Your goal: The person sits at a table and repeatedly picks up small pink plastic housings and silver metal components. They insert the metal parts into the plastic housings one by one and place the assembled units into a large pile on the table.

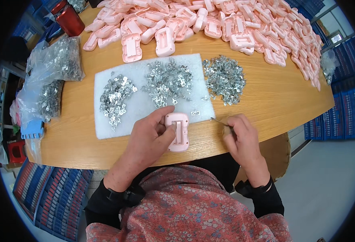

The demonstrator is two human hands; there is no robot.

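My left hand [151, 135] is closed on the edge of a pale pink plastic casing [180, 139], thumb pressing at its long recessed slot. The casing stands upright near the table's front edge. In my right hand [240, 137] is a thin metal tool [218, 121], its narrow tip pointing left toward the foam; whether it is tweezers or a pick I cannot tell. Beyond the casing lies a white foam sheet [139, 111] bearing a left pile [115, 97] and a middle pile [167, 80] of small silvery metal clips. A single clip [195, 113] lies apart near its front edge.
Another heap of metal clips [225, 80] sits on the wooden table [274, 97] right of the foam. Many pink casings [221, 24] are piled across the back. Plastic bags of metal parts [64, 60] and a red flask [68, 19] stand at the left. Blue bins [52, 193] are below.
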